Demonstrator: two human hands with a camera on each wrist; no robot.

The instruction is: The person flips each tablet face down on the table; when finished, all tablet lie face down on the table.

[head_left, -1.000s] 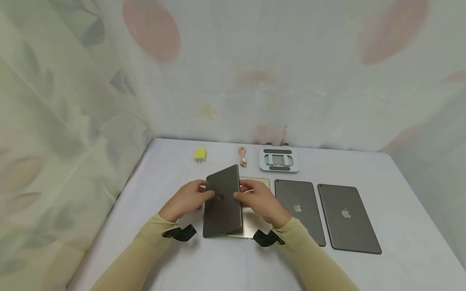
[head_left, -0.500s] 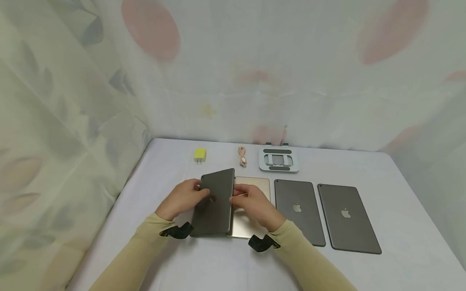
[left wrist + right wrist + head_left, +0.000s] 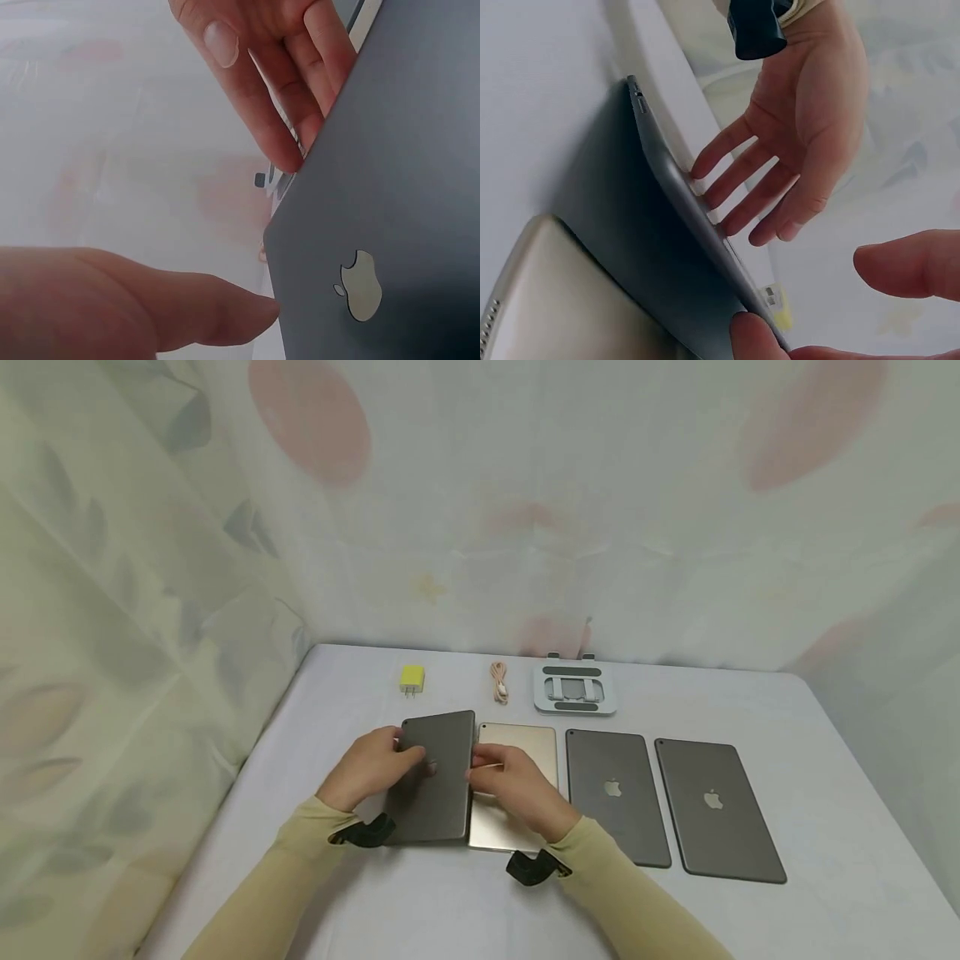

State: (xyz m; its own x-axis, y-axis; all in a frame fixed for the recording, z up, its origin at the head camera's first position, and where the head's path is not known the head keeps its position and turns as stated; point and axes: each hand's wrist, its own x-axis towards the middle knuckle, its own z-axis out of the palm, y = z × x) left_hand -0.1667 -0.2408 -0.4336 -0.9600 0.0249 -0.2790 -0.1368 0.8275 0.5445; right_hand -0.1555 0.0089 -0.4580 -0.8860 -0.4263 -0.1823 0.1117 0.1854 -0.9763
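A dark grey tablet (image 3: 448, 802), back side up with an apple logo, leans at a tilt with its right edge raised. My left hand (image 3: 369, 771) holds its left side, the thumb on the back. Along the right edge, my right hand (image 3: 522, 787) grips with curled fingers. In the left wrist view the left thumb (image 3: 225, 306) meets the tablet's border. The right wrist view shows a right fingertip (image 3: 754, 337) against the dark underside, with the thumb (image 3: 907, 262) raised away. A gold tablet (image 3: 538, 745) lies just right of the held one, partly behind my right hand.
Two more grey tablets (image 3: 613, 760) (image 3: 708, 772) lie to the right in a row. Behind stand a yellow charger plug (image 3: 412, 678), a coiled pink cable (image 3: 499, 682) and a grey folding stand (image 3: 574, 687). Patterned curtains (image 3: 480, 527) border the white table (image 3: 480, 910).
Both hands have carried the grey tablet left and tilted it flatter toward the table. More of the gold tablet shows now. The other things have stayed in place.
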